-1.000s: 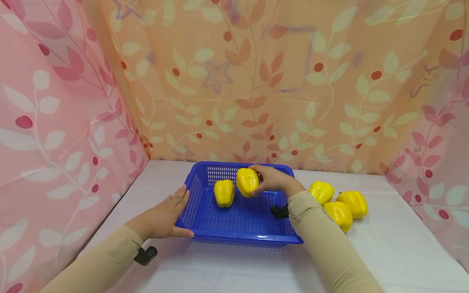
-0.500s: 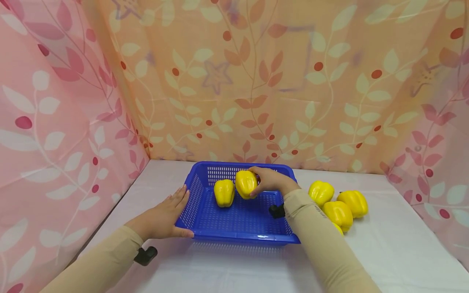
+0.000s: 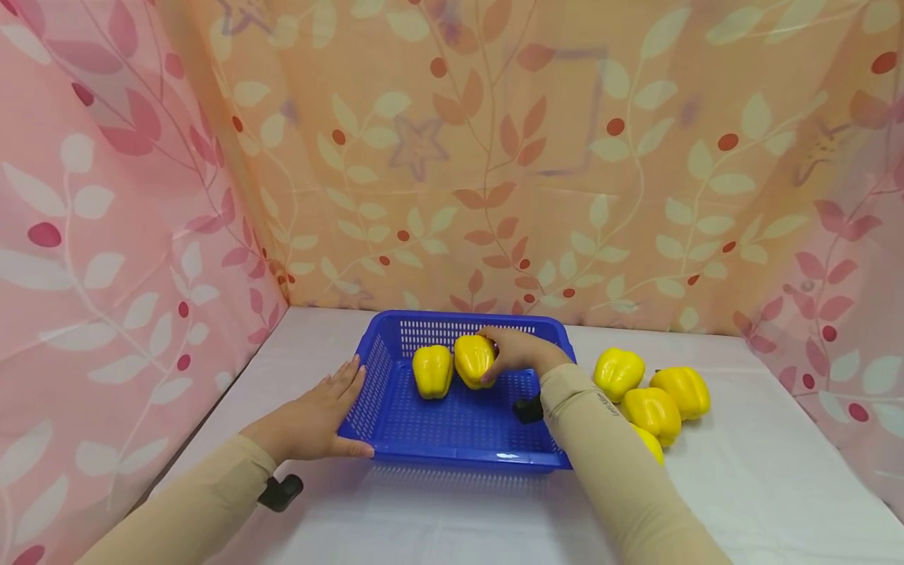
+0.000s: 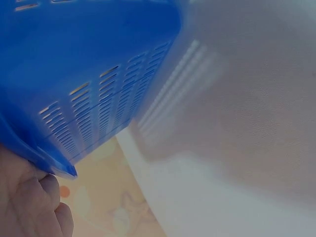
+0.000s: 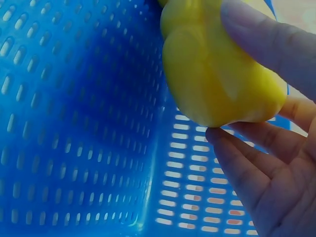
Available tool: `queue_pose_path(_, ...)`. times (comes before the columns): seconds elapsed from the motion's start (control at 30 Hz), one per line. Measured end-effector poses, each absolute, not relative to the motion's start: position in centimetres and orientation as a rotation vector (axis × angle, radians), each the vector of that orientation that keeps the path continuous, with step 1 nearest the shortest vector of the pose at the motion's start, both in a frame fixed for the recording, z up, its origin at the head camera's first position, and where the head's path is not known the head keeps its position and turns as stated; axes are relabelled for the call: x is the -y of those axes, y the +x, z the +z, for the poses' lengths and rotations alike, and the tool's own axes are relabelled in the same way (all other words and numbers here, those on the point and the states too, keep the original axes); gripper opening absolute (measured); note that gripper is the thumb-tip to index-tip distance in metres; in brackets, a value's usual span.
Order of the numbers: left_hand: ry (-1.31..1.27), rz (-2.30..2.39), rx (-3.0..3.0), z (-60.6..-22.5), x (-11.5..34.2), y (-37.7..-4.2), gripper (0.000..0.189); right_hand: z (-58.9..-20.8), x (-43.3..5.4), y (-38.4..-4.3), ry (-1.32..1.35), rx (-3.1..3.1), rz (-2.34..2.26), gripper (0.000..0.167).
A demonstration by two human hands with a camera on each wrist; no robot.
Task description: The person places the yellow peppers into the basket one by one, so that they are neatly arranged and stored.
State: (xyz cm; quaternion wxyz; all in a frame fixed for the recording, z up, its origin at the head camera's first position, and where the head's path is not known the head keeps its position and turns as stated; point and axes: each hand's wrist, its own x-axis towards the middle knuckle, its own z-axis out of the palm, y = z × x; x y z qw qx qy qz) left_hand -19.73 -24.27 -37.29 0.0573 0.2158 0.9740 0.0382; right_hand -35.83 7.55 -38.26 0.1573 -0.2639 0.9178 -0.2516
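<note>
My right hand [image 3: 521, 351] holds a yellow bell pepper [image 3: 474, 361] inside the blue basket [image 3: 459, 454]. In the right wrist view the thumb [image 5: 276, 42] lies along one side of this pepper [image 5: 217, 74] and the fingertips touch its lower end, close to the slotted wall. Another yellow bell pepper [image 3: 432, 372] sits on the basket floor just to its left. My left hand [image 3: 318, 416] rests on the basket's left rim, fingers fairly straight and thumb at the near corner. From the left wrist, part of that hand [image 4: 32, 205] shows beside the rim.
Several more yellow bell peppers [image 3: 651, 416] lie grouped on the white tabletop [image 3: 763, 471] right of the basket, one partly behind the right sleeve [image 3: 600, 439]. A floral curtain [image 3: 494, 196] stands behind the table and along both sides.
My right hand has lowered the held pepper slightly toward the basket floor, near the other pepper. The left hand and basket stay in place.
</note>
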Motion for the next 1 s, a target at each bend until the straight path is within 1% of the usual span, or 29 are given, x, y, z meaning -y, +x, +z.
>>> queue_pose_path(0.2,0.646,0.101,-2.951,-37.3,24.2,-19.8,0.117,-38.4,-7.2,-35.8,-0.737,-2.604,-0.731,0.075)
queue_pose_path(0.33,0.643,0.105,-2.949,-37.3,24.2,-19.8,0.117,-38.6,-7.0,-35.8,-0.733,-2.607,-0.718,0.078)
queue_pose_path(0.57,0.638,0.092,-2.945,-37.5,24.3,-19.9,0.117,-38.8,-6.5,-35.6,-0.729,-2.576,-0.715,0.077)
queue_pose_path(0.77,0.650,0.103,-2.950,-37.4,24.3,-19.9,0.117,-38.8,-6.1,-35.6,-0.728,-2.591,-0.675,0.083)
queue_pose_path(0.9,0.656,0.098,-2.955,-37.5,24.3,-19.9,0.117,-38.9,-5.8,-35.5,-0.740,-2.582,-0.718,0.078)
queue_pose_path(1.0,0.648,0.091,-2.953,-37.5,24.3,-19.9,0.117,-39.1,-5.7,-35.5,-0.748,-2.578,-0.736,0.078)
